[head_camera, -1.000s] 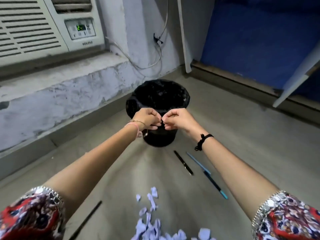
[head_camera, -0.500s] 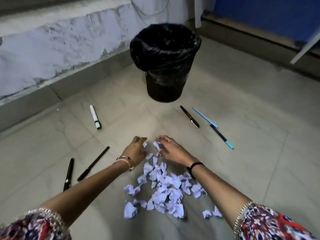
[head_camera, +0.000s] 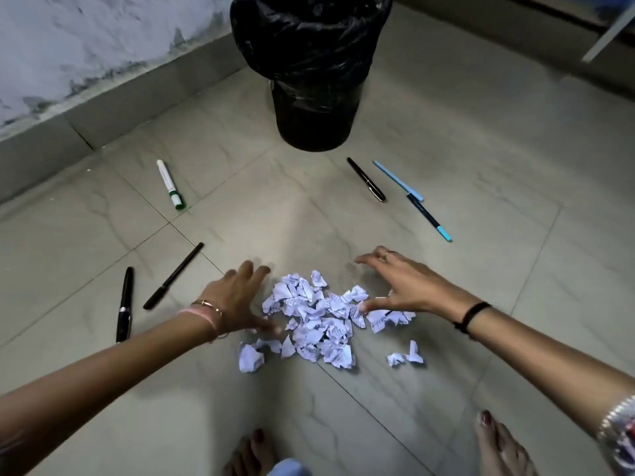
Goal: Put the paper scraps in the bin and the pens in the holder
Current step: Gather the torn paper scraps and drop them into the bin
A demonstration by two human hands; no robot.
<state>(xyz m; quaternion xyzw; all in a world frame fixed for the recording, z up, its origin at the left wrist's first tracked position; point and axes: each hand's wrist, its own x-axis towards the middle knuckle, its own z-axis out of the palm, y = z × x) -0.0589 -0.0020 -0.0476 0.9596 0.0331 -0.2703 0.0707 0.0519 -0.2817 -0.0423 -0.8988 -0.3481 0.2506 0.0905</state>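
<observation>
A heap of crumpled white paper scraps (head_camera: 314,317) lies on the tiled floor in front of me. My left hand (head_camera: 237,297) is spread open at the heap's left edge, and my right hand (head_camera: 398,286) is spread open at its right edge, fingertips touching scraps. The black bin (head_camera: 312,67) with a black liner stands beyond the heap. Pens lie around: a white marker with a green cap (head_camera: 170,184), two black pens (head_camera: 173,275) (head_camera: 124,304) on the left, a black pen (head_camera: 366,179), a light blue pen (head_camera: 398,180) and a dark pen with a blue tip (head_camera: 429,217) on the right. No holder is in view.
A grey skirting and pale wall (head_camera: 86,56) run along the left. My bare feet (head_camera: 498,448) are at the bottom edge. Two stray scraps (head_camera: 405,355) lie right of the heap.
Both hands left the bin's front and dropped to the scrap heap, then spread apart to its two sides. The view tilted down toward the floor.
</observation>
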